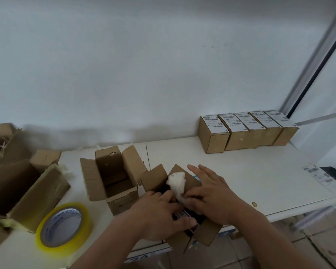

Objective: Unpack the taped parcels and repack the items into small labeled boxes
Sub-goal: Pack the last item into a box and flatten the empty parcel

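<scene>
A small open box (184, 208) sits at the near edge of the table (231, 171), right under both hands. White stuffing (176, 182) sticks up out of it. A dark item with a little label (182, 214) shows inside, but it is mostly hidden.

This looks like the packing step: the item and its soft stuffing are going into the box. The next move probably needs the stuffing pushed down so the flaps can fold shut.

The left hand (159, 214) lies over the near side of the box with its fingers curled into the opening. I cannot tell if it pinches anything. The right hand (211, 193) rests on the box's right side, fingers spread and mostly straight, just beside the stuffing.

Just to the left stands an empty open box (113, 177). A roll of tape (64, 227) lies near on the left. Far on the right, five labeled boxes (246, 131) stand closed in a row.
</scene>
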